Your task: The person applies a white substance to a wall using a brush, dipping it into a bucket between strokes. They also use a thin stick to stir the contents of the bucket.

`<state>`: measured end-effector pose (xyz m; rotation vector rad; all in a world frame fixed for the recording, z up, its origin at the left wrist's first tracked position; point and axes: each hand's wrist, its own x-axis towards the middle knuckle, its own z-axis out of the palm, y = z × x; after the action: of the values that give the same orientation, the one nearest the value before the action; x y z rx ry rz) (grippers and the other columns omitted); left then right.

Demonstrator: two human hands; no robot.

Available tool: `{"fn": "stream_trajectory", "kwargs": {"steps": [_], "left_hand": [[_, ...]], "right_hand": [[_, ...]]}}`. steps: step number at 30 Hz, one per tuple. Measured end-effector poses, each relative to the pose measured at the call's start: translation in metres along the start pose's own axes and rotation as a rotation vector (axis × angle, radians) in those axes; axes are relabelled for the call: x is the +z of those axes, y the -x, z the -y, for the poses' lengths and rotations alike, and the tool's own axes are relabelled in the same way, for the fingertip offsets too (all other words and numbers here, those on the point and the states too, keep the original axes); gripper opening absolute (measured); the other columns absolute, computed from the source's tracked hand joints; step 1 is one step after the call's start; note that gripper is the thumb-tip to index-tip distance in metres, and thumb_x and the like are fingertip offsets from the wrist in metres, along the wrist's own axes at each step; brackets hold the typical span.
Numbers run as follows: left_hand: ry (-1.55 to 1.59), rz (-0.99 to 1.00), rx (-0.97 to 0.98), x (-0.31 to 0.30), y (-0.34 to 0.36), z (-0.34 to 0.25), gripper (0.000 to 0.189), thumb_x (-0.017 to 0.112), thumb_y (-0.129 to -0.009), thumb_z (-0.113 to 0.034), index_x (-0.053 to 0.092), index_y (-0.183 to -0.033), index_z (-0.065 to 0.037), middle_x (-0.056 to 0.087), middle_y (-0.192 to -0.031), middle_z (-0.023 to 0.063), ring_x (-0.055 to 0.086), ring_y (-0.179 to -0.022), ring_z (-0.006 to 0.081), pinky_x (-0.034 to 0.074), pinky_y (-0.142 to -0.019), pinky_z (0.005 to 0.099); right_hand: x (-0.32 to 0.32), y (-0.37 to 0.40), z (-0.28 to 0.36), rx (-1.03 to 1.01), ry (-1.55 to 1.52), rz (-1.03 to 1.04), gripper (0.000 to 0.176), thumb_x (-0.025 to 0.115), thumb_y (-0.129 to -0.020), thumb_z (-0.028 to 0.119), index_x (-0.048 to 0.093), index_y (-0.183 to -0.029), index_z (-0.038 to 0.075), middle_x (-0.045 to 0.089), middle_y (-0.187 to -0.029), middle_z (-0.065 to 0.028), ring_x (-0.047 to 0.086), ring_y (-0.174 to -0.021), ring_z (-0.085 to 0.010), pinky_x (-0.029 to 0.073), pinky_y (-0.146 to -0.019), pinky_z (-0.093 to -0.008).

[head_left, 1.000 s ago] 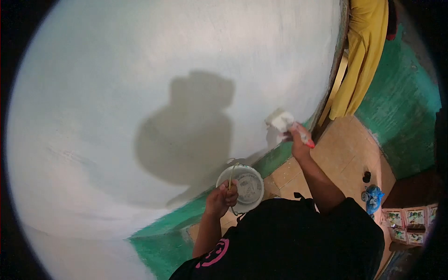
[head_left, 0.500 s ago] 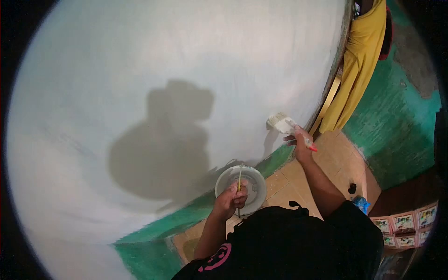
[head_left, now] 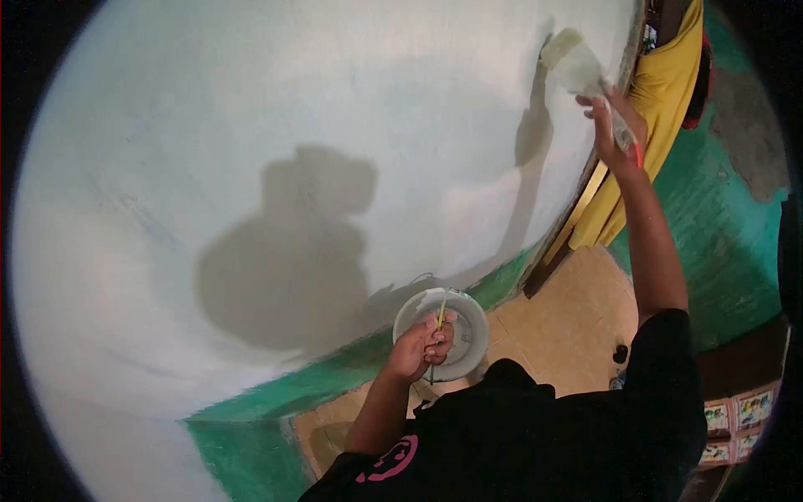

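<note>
At the far right of the white wall [head_left: 150, 151], a wide, pale paintbrush [head_left: 577, 71] is carried in the person's right hand [head_left: 617, 130], whose fingers are wrapped around its handle, with a patch of red at the end toward the wrist. The bristles point up and to the left, close to the wall surface; whether they touch it cannot be told. The brush and right arm cast a long shadow just to their left. Nearer, around the middle, the left hand [head_left: 425, 345] is curled into a fist, gripping the thin yellowish bail [head_left: 442, 308] of a round, pale bucket [head_left: 479, 335]. The bucket lies beyond this hand, beside the green band [head_left: 368, 361] along the foot of the wall; its contents are partly hidden. A yellow cloth [head_left: 669, 96] hangs to the right, partly behind the right hand. Tan floor tiles [head_left: 577, 326] extend to the right of the bucket, and a green wall [head_left: 703, 276] stands beyond them on the right.
</note>
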<state>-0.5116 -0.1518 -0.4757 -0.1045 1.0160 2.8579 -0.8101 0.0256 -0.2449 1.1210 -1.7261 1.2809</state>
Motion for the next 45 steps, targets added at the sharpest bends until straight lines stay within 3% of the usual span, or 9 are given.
{"fn": "stream_trajectory", "kwargs": {"steps": [2,9,15,21,26,32,36,41,45], "left_hand": [[-0.011,-0.034,-0.004,0.014,-0.009,-0.002,0.035,0.045,-0.086,-0.031,0.045,-0.113,-0.008,0.035,-0.074,-0.0047,0.029,-0.054,0.0032,0.022,-0.045,0.0160],[-0.042,-0.080,0.001,0.040,-0.012,-0.006,0.038,0.047,-0.086,-0.037,0.046,-0.112,-0.009,0.034,-0.073,-0.0049,0.027,-0.054,0.0043,0.020,-0.045,0.0169],[-0.080,-0.151,0.054,0.056,-0.011,-0.001,0.040,0.048,-0.087,-0.039,0.047,-0.112,-0.008,0.034,-0.071,-0.0056,0.028,-0.055,0.0046,0.020,-0.045,0.0168],[0.001,-0.153,0.113,0.058,-0.009,0.006,0.045,0.048,-0.084,-0.038,0.046,-0.113,-0.003,0.035,-0.070,-0.0047,0.030,-0.055,0.0048,0.024,-0.045,0.0162],[0.057,-0.147,0.199,0.054,-0.008,0.023,0.050,0.049,-0.082,-0.038,0.046,-0.115,-0.001,0.036,-0.070,-0.0038,0.031,-0.055,0.0056,0.025,-0.045,0.0162],[0.077,-0.336,0.178,0.073,-0.035,0.034,0.051,0.051,-0.081,-0.039,0.047,-0.115,-0.001,0.036,-0.070,-0.0039,0.032,-0.055,0.0055,0.024,-0.045,0.0162],[0.037,-0.332,0.176,0.077,-0.045,0.031,0.041,0.049,-0.085,-0.038,0.048,-0.112,-0.007,0.035,-0.069,-0.0052,0.030,-0.054,0.0041,0.022,-0.044,0.0171],[0.044,-0.285,0.178,0.075,-0.053,0.029,0.040,0.049,-0.085,-0.037,0.049,-0.110,-0.007,0.035,-0.069,-0.0051,0.030,-0.054,0.0041,0.021,-0.044,0.0172],[0.017,-0.372,0.213,0.078,-0.053,0.033,0.048,0.050,-0.081,-0.038,0.048,-0.112,-0.002,0.037,-0.069,-0.0034,0.032,-0.053,0.0053,0.023,-0.044,0.0174]], "right_hand": [[-0.003,0.015,-0.045,-0.502,0.515,0.017,0.028,0.058,-0.080,0.010,0.058,-0.105,-0.002,0.064,-0.079,-0.0172,0.064,-0.066,-0.0254,0.051,-0.059,-0.0291],[-0.011,0.073,-0.002,-0.330,0.188,0.397,0.041,0.062,-0.069,0.004,0.058,-0.110,0.001,0.060,-0.066,-0.0160,0.061,-0.055,-0.0281,0.050,-0.052,-0.0316],[-0.039,0.036,-0.019,-0.633,0.041,0.467,0.029,0.064,-0.066,0.003,0.058,-0.095,0.002,0.061,-0.069,-0.0136,0.060,-0.056,-0.0297,0.050,-0.053,-0.0341],[-0.033,-0.009,0.020,-0.339,-0.102,0.008,0.013,0.059,-0.072,0.004,0.060,-0.086,0.001,0.059,-0.065,-0.0133,0.059,-0.055,-0.0310,0.048,-0.050,-0.0349],[0.020,0.049,0.000,-0.597,-0.110,0.143,0.019,0.059,-0.072,0.007,0.059,-0.089,0.000,0.058,-0.064,-0.0122,0.059,-0.054,-0.0292,0.049,-0.050,-0.0348],[0.031,0.062,-0.015,-0.481,-0.304,0.539,0.024,0.061,-0.070,0.008,0.058,-0.092,0.000,0.058,-0.065,-0.0122,0.059,-0.055,-0.0286,0.049,-0.050,-0.0339],[0.021,0.010,-0.052,-0.481,-0.317,0.223,0.021,0.056,-0.078,0.009,0.058,-0.095,-0.002,0.061,-0.068,-0.0128,0.061,-0.057,-0.0256,0.048,-0.053,-0.0312],[0.009,-0.010,-0.062,0.055,-0.597,-0.216,0.022,0.050,-0.084,0.014,0.058,-0.094,-0.004,0.064,-0.072,-0.0136,0.062,-0.059,-0.0207,0.049,-0.055,-0.0305],[0.021,0.050,-0.073,-0.187,-0.326,0.063,0.024,0.049,-0.084,0.014,0.058,-0.094,-0.005,0.065,-0.076,-0.0144,0.064,-0.062,-0.0211,0.050,-0.056,-0.0310]]}}
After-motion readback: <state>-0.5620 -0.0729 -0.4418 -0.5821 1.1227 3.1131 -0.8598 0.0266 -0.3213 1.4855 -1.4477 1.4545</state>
